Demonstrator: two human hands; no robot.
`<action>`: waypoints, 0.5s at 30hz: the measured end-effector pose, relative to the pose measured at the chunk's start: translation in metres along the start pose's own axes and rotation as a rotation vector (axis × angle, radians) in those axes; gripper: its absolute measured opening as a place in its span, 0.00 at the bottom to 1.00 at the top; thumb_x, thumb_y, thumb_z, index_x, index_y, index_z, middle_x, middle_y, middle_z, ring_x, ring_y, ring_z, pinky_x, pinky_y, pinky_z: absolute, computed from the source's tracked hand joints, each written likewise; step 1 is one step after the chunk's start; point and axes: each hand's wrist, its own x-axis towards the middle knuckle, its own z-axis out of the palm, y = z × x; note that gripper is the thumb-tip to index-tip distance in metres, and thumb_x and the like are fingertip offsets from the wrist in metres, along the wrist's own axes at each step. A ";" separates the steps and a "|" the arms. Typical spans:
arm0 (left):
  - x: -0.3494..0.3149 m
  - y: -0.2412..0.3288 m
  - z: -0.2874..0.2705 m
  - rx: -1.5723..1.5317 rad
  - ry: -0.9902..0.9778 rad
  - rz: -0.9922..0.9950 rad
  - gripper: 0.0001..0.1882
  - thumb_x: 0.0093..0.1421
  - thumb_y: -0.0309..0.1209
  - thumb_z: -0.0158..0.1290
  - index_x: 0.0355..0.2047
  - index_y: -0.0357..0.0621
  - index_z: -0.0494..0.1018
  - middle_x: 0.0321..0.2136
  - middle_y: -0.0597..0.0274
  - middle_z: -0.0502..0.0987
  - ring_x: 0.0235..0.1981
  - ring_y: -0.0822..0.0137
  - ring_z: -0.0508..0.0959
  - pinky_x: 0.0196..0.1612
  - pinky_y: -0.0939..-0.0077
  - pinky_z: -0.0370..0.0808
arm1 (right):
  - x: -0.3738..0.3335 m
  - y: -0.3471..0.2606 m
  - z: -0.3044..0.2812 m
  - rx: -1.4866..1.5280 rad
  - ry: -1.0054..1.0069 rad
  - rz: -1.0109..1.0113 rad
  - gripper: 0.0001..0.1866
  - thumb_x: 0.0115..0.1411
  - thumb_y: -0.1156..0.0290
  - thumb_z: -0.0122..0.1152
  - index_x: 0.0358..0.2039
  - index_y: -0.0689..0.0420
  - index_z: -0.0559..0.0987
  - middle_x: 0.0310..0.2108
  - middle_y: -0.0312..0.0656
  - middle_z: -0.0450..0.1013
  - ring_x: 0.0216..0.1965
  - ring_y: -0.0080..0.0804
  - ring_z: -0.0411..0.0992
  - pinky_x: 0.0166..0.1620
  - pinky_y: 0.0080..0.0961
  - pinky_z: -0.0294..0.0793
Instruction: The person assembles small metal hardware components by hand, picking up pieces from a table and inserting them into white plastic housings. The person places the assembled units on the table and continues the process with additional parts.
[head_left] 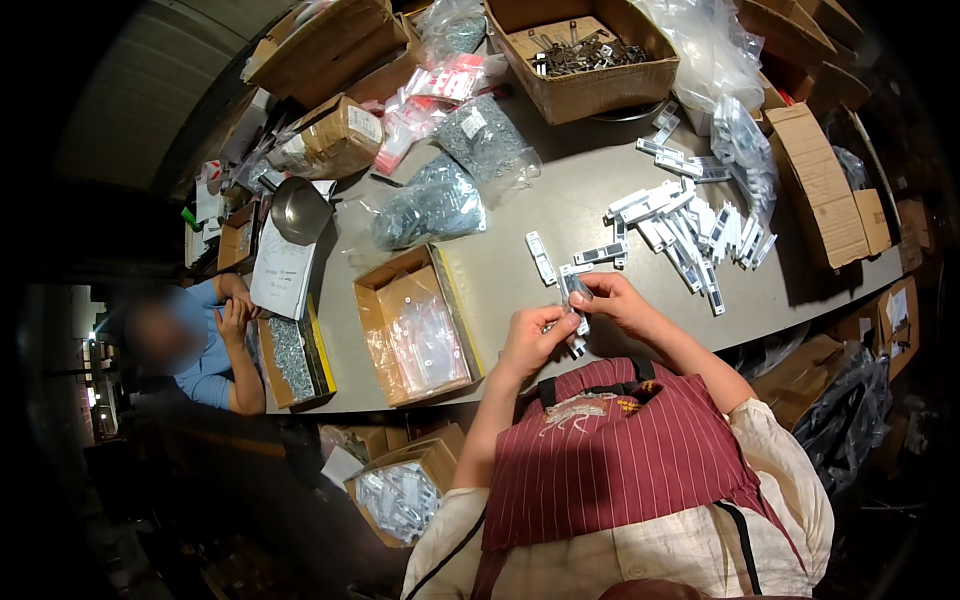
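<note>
Two bare hands meet at the near edge of the bench (pixel 575 190), with the narrow white part (pixel 583 325) between them. The grip of the left hand (pixel 540 338) is pinched closed on its lower portion; that of the right hand (pixel 612 300) is closed about its upper portion, where a dark grey piece shows, whether separate or attached cannot be told. Just beyond lies a single white strip (pixel 540 258). To the left, along the near edge, stands an open carton (pixel 372 318) of clear plastic bags (pixel 428 345). Toward the right edge, similar strips form a loose heap (pixel 685 225). Farther off rest filled clear bags (pixel 430 205); near the far edge, a brown box (pixel 600 95) contains small metal pieces (pixel 590 55).
</note>
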 end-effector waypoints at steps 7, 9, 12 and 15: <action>-0.010 -0.015 0.001 -0.210 0.154 0.092 0.13 0.63 0.36 0.58 0.29 0.37 0.77 0.20 0.69 0.75 0.21 0.81 0.70 0.22 0.85 0.61 | -0.001 0.006 -0.002 -0.563 0.248 -0.254 0.15 0.60 0.61 0.65 0.36 0.62 0.80 0.28 0.44 0.75 0.29 0.32 0.74 0.34 0.30 0.72; -0.009 -0.017 -0.008 -0.332 0.039 0.136 0.14 0.63 0.38 0.57 0.30 0.38 0.76 0.20 0.69 0.74 0.20 0.82 0.68 0.21 0.86 0.59 | -0.006 -0.006 0.009 -0.719 0.244 -0.403 0.12 0.61 0.66 0.65 0.37 0.64 0.78 0.24 0.40 0.72 0.25 0.24 0.70 0.30 0.23 0.70; -0.005 -0.032 -0.014 -0.372 -0.004 0.145 0.16 0.66 0.42 0.54 0.33 0.40 0.75 0.19 0.72 0.71 0.18 0.82 0.65 0.20 0.87 0.57 | -0.017 -0.021 0.022 -0.832 0.197 -0.361 0.17 0.60 0.60 0.63 0.43 0.61 0.79 0.30 0.51 0.76 0.32 0.50 0.76 0.36 0.39 0.74; -0.002 -0.040 -0.007 -0.338 0.035 0.078 0.14 0.66 0.40 0.55 0.30 0.41 0.74 0.18 0.74 0.69 0.17 0.84 0.63 0.19 0.87 0.55 | -0.020 -0.022 0.027 -0.899 0.084 -0.461 0.17 0.59 0.66 0.63 0.46 0.61 0.78 0.28 0.50 0.76 0.28 0.46 0.75 0.32 0.35 0.74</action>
